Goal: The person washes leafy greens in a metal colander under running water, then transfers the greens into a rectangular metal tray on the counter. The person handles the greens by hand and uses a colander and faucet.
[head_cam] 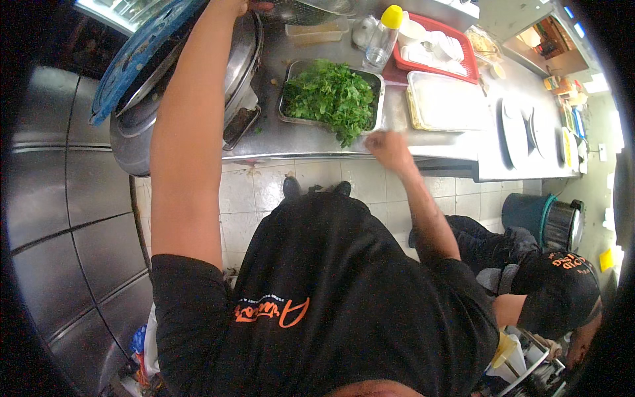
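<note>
Fresh leafy green herbs fill a rectangular metal tray on the steel counter, with some leaves hanging over its front edge. My right hand is just off the tray's near right corner, its fingers curled. It is blurred, so whether anything is between the fingers is unclear. My left arm reaches far forward to the top edge of the view. Only part of my left hand shows there, beside a perforated metal colander; its grip is cut off.
A large lidded metal pot stands left of the tray. Behind are a plastic container, a yellow-capped bottle and a red basket of white utensils. A lidded container sits right. Another person bends low at right.
</note>
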The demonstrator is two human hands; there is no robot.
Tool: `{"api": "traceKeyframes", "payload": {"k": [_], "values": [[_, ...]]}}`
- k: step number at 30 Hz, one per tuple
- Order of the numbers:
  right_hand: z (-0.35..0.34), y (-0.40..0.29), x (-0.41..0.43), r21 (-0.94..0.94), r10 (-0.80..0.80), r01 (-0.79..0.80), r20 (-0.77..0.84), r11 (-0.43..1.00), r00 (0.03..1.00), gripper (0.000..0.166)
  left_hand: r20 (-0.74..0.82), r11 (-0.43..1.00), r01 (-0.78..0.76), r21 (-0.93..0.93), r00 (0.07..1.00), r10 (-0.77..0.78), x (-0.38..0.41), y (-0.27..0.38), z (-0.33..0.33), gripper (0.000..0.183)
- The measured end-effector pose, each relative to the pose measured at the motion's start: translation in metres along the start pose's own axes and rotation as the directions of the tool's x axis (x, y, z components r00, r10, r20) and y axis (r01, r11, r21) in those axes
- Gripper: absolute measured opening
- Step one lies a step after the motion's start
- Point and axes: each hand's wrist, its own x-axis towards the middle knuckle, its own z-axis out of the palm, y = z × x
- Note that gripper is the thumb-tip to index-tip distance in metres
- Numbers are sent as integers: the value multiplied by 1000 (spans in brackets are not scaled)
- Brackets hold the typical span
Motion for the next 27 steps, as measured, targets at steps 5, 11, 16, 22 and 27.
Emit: {"api": "traceKeyframes", "payload": {"k": [5, 11, 16, 22, 27], "values": [[54, -2, -12, 757, 347, -356, 181, 548, 920, 26, -80, 980, 105, -170, 990, -119, 17, -17, 30, 57], [78, 5, 11, 806, 281, -283, 152, 520, 948, 14, 55, 930, 241, -276, 970, -235, 41, -57, 55, 47], [19, -32, -2, 110, -137, 162, -208, 981, 968, 18, 70, 951, 152, -268, 988, -138, 35, -82, 55, 54], [-4, -36, 56, -264, -308, 263, -146, 928, 940, 14, 54, 904, 207, -374, 978, -202, 15, -105, 81, 71], [-24, -38, 79, -370, -294, 256, -51, 893, 954, 19, -17, 887, 271, -375, 954, -299, -29, -94, 89, 71]]}}
